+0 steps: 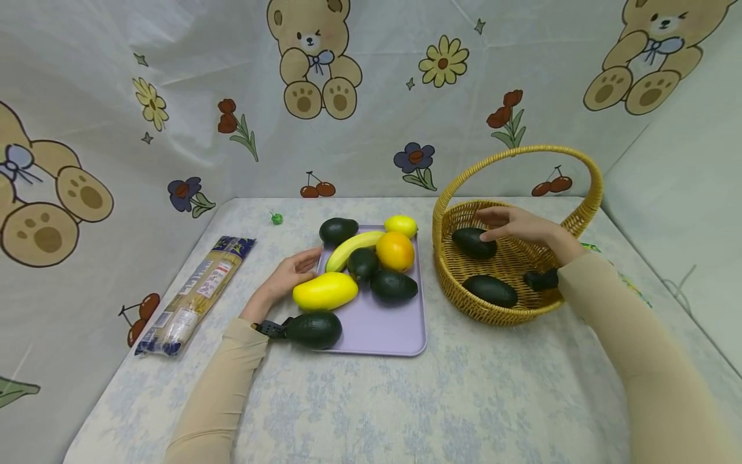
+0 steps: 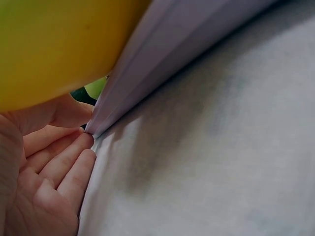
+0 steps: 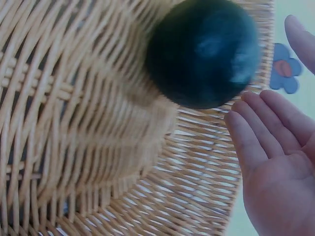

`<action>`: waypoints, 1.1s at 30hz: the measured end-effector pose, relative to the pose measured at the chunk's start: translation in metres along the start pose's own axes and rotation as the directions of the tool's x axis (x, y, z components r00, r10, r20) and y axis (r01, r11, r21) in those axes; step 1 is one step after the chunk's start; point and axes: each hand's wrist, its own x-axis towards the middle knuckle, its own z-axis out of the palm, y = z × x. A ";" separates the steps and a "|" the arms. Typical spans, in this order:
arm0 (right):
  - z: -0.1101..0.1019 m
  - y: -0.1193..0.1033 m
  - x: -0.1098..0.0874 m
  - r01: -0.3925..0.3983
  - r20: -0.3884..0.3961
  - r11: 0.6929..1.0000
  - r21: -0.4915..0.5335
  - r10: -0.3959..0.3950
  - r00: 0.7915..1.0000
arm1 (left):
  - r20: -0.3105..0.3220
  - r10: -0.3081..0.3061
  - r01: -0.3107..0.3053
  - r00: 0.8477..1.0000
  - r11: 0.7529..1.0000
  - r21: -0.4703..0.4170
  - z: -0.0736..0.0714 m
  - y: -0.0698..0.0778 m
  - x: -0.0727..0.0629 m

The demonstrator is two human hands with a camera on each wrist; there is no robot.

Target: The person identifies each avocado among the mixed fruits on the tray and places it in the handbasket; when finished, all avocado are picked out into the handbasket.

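At the left edge of the lilac tray (image 1: 377, 335), my left hand (image 1: 292, 270) pinches the rim between thumb and fingertips, as the left wrist view shows. Right beside that hand lies a yellow mango-like fruit (image 1: 326, 292). A dark green avocado (image 1: 315, 329) is by the left wrist. My right hand (image 1: 518, 225) reaches into the wicker basket (image 1: 472, 308), fingers extended above an avocado (image 1: 474, 243); in the right wrist view the fingertips are close to this avocado (image 3: 204, 54), not curled round it. Another avocado (image 1: 490, 290) lies in the basket's front.
The tray also bears a banana (image 1: 353, 248), an orange (image 1: 395, 252), a lemon (image 1: 401, 225) and several avocados (image 1: 394, 286). Left of it lies a pasta pack (image 1: 199, 293). A small green object (image 1: 277, 218) sits farther back. The basket's tall handle (image 1: 522, 151) arches over it.
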 end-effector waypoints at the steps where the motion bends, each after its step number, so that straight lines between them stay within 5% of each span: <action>1: -0.001 -0.003 -0.003 0.002 -0.009 1.000 -0.019 -0.002 1.000 | 0.000 0.001 -0.001 1.000 1.000 -0.002 0.000 0.000 0.000; 10: -0.001 -0.033 -0.039 0.120 -0.078 0.991 -0.053 -0.123 0.989 | -0.008 -0.031 0.031 0.999 0.999 0.006 0.000 0.001 0.000; 17: 0.016 -0.061 -0.067 0.337 -0.069 0.940 0.057 -0.333 0.940 | -0.008 -0.044 0.044 0.999 0.999 0.007 0.001 0.002 -0.001; 25: 0.067 -0.092 -0.073 0.508 -0.047 0.850 0.141 -0.506 0.861 | -0.013 -0.044 0.044 0.999 0.999 0.006 0.001 0.002 0.000; 33: 0.130 -0.115 -0.047 0.528 -0.001 0.801 0.283 -0.550 0.835 | -0.032 -0.047 0.047 0.998 0.999 -0.006 -0.003 -0.027 0.011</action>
